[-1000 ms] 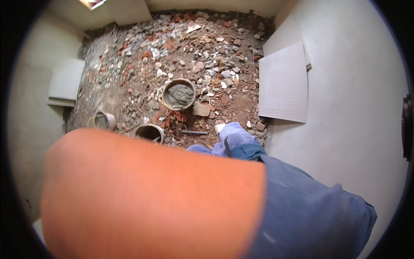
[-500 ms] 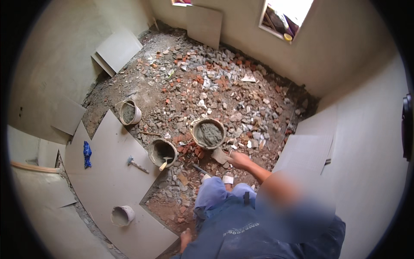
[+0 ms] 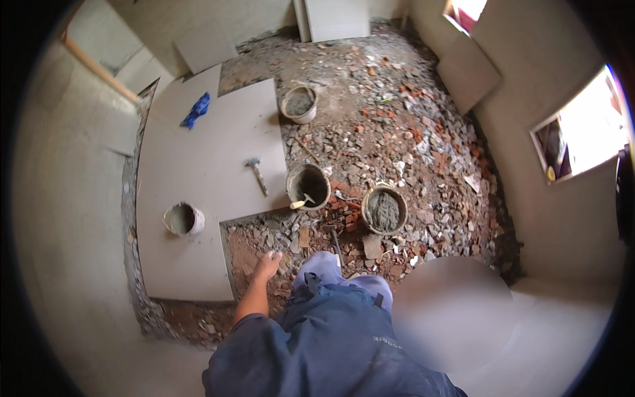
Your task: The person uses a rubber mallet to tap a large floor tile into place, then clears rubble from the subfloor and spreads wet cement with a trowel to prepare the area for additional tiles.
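Note:
My left hand (image 3: pixel 267 263) hangs over rubble beside the tile edge, left of my knees, its fingers loosely bent apart with no object visible in them. A bucket (image 3: pixel 296 175) with a cream-handled trowel (image 3: pixel 297 204) in it stands in front of me. Right of it is a bucket (image 3: pixel 382 210) of grey mortar, with a flat stone (image 3: pixel 372 247) below it. A dark bar (image 3: pixel 336 245) lies near my shoes. A mallet (image 3: pixel 257 177) and a white bucket (image 3: pixel 195 220) rest on laid pale tiles (image 3: pixel 182 261). My right hand is not in view.
Broken brick and stone (image 3: pixel 417 159) cover the unfinished floor. Another mortar bucket (image 3: pixel 299 110) stands at the tiles' edge; a blue crumpled item (image 3: pixel 196 110) lies on the tiles. Loose tiles (image 3: pixel 337 20) lean against the walls. Two window openings (image 3: pixel 582 122) are at the right.
The view has swung left, bringing more tiled floor in. My right arm, earlier reaching toward the flat stone, is out of view; my left hand now shows further forward over the rubble.

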`<act>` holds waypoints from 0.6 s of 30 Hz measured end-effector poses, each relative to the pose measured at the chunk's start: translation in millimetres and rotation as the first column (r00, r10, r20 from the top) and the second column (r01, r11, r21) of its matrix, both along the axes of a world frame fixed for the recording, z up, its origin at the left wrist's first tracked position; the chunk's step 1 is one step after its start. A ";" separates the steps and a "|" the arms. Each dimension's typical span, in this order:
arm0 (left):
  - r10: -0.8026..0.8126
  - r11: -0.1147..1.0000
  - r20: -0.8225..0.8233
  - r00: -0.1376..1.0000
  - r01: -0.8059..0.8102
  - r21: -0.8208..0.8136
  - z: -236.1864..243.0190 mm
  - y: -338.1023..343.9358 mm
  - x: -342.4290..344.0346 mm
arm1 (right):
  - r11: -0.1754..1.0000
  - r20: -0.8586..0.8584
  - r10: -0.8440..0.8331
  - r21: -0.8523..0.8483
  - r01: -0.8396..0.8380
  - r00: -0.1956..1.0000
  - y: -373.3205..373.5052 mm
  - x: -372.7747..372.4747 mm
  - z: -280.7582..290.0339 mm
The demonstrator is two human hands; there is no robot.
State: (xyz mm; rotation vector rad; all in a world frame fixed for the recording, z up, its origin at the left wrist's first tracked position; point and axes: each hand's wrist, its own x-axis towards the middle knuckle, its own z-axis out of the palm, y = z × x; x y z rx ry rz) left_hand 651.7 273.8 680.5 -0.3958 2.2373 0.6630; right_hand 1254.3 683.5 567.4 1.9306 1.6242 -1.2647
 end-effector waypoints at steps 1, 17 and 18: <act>0.030 1.000 0.031 0.999 -0.030 0.007 -1.5 0.7 3.5 | 0.997 -0.072 0.081 -0.012 -0.082 0.994 6.0 -37.0 4.4; 0.597 0.797 0.069 0.799 -0.581 -0.163 -89.7 55.0 356.2 | 0.932 -0.392 0.361 0.125 -0.340 0.846 331.8 -294.9 54.2; 0.430 0.886 0.067 0.900 -0.406 -0.224 -102.7 74.2 390.3 | 0.901 -0.406 0.432 0.153 -0.406 0.805 344.0 -289.2 48.0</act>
